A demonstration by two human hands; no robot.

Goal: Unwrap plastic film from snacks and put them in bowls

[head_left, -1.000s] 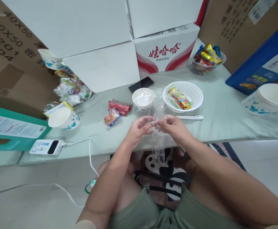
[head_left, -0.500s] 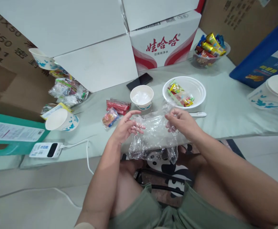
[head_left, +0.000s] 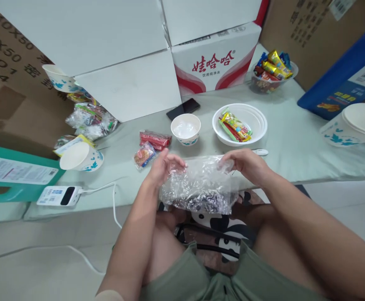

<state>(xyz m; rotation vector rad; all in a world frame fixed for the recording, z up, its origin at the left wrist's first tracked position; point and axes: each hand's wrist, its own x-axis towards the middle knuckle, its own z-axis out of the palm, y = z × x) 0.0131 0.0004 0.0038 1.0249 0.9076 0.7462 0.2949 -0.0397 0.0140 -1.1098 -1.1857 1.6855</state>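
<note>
Bare counter point(head_left: 122, 165) separates the tilted paper cup point(head_left: 88, 159) from the left hand point(head_left: 166, 167), whose grip curls at the clear plastic bag point(head_left: 201, 182), pinch uncertain. The bag overlaps the counter's front edge. The right hand point(head_left: 246, 164) grips its upper right corner; open counter runs rightward toward stacked paper cups point(head_left: 340, 131).

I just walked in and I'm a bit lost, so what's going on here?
A person has a clear plastic bag spread between both hands, the right hand pinching one upper corner and the left hand at the other. It hangs across the near edge of a cloth-covered table. Beyond it stand a paper bowl and a white dish holding wrapped snacks.
</note>
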